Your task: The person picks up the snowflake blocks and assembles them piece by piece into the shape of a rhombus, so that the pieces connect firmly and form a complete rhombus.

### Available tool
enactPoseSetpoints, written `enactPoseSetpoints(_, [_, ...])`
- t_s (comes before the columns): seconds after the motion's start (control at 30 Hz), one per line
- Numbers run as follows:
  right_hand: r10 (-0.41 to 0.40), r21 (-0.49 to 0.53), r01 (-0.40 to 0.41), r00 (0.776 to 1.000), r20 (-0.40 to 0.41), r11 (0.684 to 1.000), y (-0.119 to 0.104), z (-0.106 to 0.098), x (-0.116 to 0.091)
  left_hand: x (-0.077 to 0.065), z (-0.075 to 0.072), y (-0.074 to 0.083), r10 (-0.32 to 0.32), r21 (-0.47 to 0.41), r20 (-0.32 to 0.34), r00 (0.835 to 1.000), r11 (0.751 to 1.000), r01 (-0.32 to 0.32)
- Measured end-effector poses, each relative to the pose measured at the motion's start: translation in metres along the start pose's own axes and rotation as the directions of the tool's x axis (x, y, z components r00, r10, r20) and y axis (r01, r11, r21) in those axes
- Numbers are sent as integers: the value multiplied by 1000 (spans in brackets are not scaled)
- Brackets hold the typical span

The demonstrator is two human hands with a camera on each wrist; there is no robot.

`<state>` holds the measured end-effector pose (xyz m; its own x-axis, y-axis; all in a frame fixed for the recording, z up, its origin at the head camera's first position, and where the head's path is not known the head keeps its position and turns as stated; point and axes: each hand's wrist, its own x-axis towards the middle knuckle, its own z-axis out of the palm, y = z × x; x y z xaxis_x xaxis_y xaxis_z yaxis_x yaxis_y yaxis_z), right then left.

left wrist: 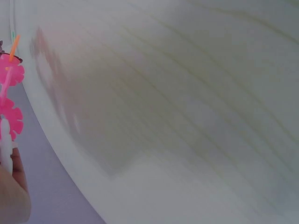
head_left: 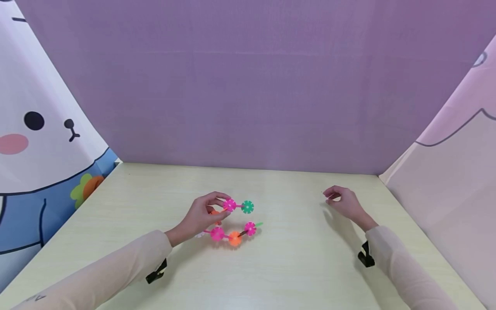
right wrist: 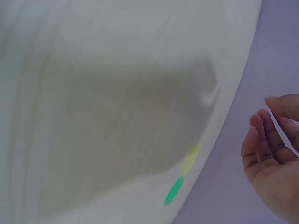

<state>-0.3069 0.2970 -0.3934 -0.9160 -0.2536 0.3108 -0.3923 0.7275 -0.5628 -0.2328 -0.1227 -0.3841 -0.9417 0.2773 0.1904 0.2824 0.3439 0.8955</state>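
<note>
My left hand point(head_left: 201, 215) pinches a curved chain of notched plastic discs point(head_left: 229, 205), raised above the table. Pink, orange and green discs show in it, joined edge to edge; the end green disc point(head_left: 247, 207) points right. The lower stretch, with another orange disc point(head_left: 234, 238), hangs nearer me. In the left wrist view, pink discs point(left wrist: 13, 70) and a white one point(left wrist: 5, 144) stand by the left hand point(left wrist: 13, 196). Off to the right, my right hand point(head_left: 346, 203) hovers with loosely bent fingers, holding nothing. Its thumb and fingers point(right wrist: 261, 149) are apart in the right wrist view.
Under both hands lies a pale wooden table point(head_left: 294, 267). A purple cloth point(head_left: 248, 86) stands along its back edge, with printed cloths at the left point(head_left: 38, 163) and right point(head_left: 453, 172). Green point(right wrist: 174, 191) and yellow-green point(right wrist: 190, 159) pieces show in the right wrist view.
</note>
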Motion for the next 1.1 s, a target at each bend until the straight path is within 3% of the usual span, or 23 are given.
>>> enactPoseSetpoints(0.13, [5, -47, -4, 1000, 15, 999, 14, -9, -3, 3, 0, -8, 9, -1, 4, 1000, 1000, -9])
enactPoseSetpoints(0.4, [58, -101, -53, 997, 54, 994, 34, -18, -8, 3, 0, -8, 6, -2, 5, 1000, 1000, -6])
enactPoseSetpoints(1.1, [65, -205, -37, 989, 133, 978, 60, -13, -4, 2, 0, -8, -7, 11, -2, 1000, 1000, 7])
